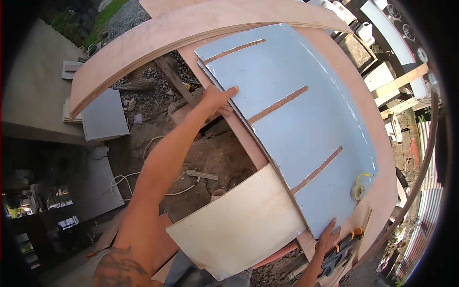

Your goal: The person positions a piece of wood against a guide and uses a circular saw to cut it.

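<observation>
A light blue-grey panel (287,62) with three bare brown slots across it lies on a larger plywood sheet (382,143). My left hand (219,99) grips its left edge, thumb on top and the other fingers beneath. At the near end, my right hand (328,236) holds the panel's corner, its fingertips on the painted face. A round tape measure (357,191) with a yellow strip rests on the panel near its right edge. Close in front of me, a cream board (239,220) lies against the panel's left edge.
Black-and-orange clamps (337,256) lie beside my right hand. A long curved plywood strip (201,33) spans the far side. Below on the ground are a white cable (125,177), wood scraps (202,175) and rubble. Offcuts (392,88) are piled at right.
</observation>
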A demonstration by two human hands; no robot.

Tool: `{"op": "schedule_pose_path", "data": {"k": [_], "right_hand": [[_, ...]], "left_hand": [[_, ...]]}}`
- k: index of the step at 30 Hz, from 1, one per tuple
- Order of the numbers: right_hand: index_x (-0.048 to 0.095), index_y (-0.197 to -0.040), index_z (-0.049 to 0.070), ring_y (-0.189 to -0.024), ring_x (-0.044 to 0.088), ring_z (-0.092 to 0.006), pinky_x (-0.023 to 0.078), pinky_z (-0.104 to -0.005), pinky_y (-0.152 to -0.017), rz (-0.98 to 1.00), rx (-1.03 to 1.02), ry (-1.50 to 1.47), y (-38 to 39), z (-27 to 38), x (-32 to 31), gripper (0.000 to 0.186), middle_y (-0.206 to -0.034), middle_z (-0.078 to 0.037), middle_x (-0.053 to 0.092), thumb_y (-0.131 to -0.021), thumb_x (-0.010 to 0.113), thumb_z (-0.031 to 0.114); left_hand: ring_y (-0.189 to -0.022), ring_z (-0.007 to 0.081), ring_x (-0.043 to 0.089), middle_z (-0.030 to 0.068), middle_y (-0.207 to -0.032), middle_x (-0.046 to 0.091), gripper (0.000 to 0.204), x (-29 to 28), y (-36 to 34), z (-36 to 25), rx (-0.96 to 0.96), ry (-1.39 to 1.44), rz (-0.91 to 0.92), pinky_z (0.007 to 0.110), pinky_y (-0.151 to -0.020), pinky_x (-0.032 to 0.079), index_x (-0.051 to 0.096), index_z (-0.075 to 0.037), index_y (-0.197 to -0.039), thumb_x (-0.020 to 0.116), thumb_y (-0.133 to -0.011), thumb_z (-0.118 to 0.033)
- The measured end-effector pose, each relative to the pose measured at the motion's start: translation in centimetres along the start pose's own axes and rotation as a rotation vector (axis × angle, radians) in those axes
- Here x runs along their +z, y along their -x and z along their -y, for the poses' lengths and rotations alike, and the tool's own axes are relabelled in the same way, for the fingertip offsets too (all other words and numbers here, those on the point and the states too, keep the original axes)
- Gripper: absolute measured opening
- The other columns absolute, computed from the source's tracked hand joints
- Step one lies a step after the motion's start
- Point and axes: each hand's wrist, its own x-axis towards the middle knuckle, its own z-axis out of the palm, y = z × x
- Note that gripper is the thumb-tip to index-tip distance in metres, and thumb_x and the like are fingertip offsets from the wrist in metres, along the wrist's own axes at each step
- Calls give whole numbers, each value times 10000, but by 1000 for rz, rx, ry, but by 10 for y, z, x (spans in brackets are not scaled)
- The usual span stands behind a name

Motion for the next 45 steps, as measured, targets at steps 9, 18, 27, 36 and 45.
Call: {"op": "schedule_pose_path", "data": {"k": [9, 18, 27, 36, 45], "right_hand": [[282, -1464, -152, -1194, 570, -342, 470, -395, -995, 85, -43, -83, -9, -7, -4, 867, -1372, -308, 505, -979, 567, 508], [387, -1410, -114, -1136, 579, -278, 483, -370, -950, 205, -46, -93, 4, 30, -18, 702, -1340, -254, 530, -1006, 564, 432], [433, -1374, -93, -1084, 593, -255, 487, -371, -930, 152, -178, -76, 0, 15, -15, 640, -1252, -212, 582, -998, 591, 400], [372, -1422, -105, -1159, 573, -321, 475, -385, -967, 91, -29, -36, -4, 0, 6, 737, -1357, -269, 510, -994, 564, 464], [350, -1421, -134, -1185, 558, -311, 465, -382, -997, 117, 43, 16, 9, 10, 4, 782, -1367, -253, 510, -978, 596, 462]], "left_hand": [[-573, 264, 668, 133, -502, 593, 836, -3, 162, 85, 121, -775, 276, 433, -615, 538, 645, 36, -601, 602, -803, -774], [-941, 432, 664, 275, -928, 684, 779, 25, 239, 129, -160, -642, 127, 512, -867, 493, 661, 71, -867, 657, -800, -705], [-844, 324, 666, 198, -852, 671, 764, -56, 116, 95, 31, -719, -179, 456, -782, 498, 625, 17, -835, 695, -753, -739], [-865, 370, 676, 224, -835, 679, 755, -55, 115, 93, 102, -777, -47, 483, -757, 522, 660, 38, -933, 624, -833, -709], [-1049, 398, 650, 260, -1033, 685, 826, -63, 115, 92, 65, -780, -6, 488, -895, 504, 640, 82, -1169, 605, -861, -684]]}}
